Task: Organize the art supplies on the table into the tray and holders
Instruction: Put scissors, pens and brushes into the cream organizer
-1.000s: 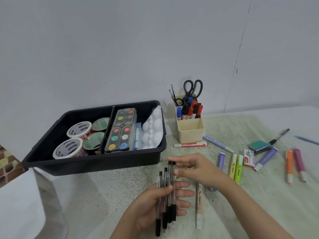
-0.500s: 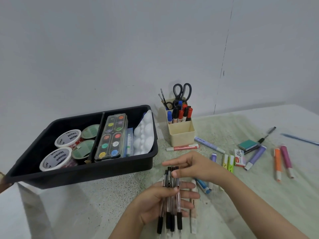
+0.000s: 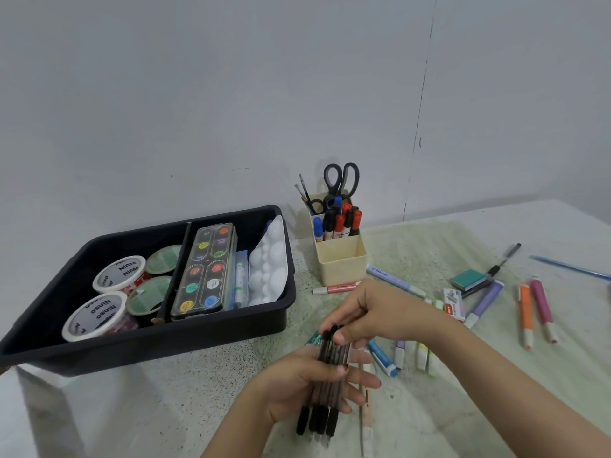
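Note:
My left hand [image 3: 307, 381] lies palm up near the table's front and grips a bundle of several black pens [image 3: 325, 385], tips toward me. My right hand [image 3: 370, 312] reaches over them, fingers closed on the pens' top ends. Behind stands a cream holder [image 3: 340, 259] with markers, brushes and scissors [image 3: 342, 180] in its back part. A black tray [image 3: 205, 328] at the left holds tape rolls [image 3: 96, 315], a watercolour set [image 3: 206, 271] and a white palette [image 3: 269, 262].
Loose on the table to the right lie highlighters [image 3: 420, 355], a purple marker [image 3: 484, 302], orange [image 3: 525, 314] and pink [image 3: 542, 307] markers, a staples box [image 3: 454, 302], a teal ink pad [image 3: 469, 280], a black pen [image 3: 504, 259], and a pink marker [image 3: 335, 288] by the holder.
My right hand has closed down onto the pens' top ends, squaring the bundle in my left hand. The view has shifted slightly.

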Tool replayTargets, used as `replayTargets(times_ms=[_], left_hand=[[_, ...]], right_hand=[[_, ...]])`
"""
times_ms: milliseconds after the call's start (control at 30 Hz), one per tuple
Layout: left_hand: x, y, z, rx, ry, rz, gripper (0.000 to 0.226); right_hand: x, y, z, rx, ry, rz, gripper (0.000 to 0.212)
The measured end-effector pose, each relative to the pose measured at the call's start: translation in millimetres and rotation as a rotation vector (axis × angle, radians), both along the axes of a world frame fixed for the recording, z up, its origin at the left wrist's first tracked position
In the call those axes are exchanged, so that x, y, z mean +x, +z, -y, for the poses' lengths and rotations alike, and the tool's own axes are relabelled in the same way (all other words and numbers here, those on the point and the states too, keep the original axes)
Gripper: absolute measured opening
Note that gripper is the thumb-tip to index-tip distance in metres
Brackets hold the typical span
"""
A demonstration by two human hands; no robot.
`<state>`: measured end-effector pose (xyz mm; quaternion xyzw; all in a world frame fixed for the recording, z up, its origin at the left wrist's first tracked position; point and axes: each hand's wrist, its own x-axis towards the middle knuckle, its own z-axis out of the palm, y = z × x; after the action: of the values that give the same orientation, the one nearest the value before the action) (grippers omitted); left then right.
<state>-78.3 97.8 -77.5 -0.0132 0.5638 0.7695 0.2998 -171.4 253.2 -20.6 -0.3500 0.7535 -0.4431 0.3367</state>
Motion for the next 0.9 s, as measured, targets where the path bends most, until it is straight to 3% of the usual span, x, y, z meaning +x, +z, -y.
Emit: replayTargets(times_ms=[200, 567, 733, 900], left_hand=[[-13, 12, -2, -0.123, 0.108, -0.147, 0.038], [-38, 30, -7, -0.166, 0.054, -0.157, 0.030], [-54, 39, -6, -0.339, 0.281, -0.346, 0.043], [-73, 39, -4, -0.500, 0.530, -0.536, 0.035]], right_hand=[[-10, 18, -6, -0.048, -0.036, -0.039, 0.025], [-21, 35, -11, -0.008, -0.112, -0.207, 0.018], [-42, 66, -18, -0.047, -0.275, -0.307, 0.020], [-76, 94, -23, -0.139, -0.419, -0.379, 0.020]])
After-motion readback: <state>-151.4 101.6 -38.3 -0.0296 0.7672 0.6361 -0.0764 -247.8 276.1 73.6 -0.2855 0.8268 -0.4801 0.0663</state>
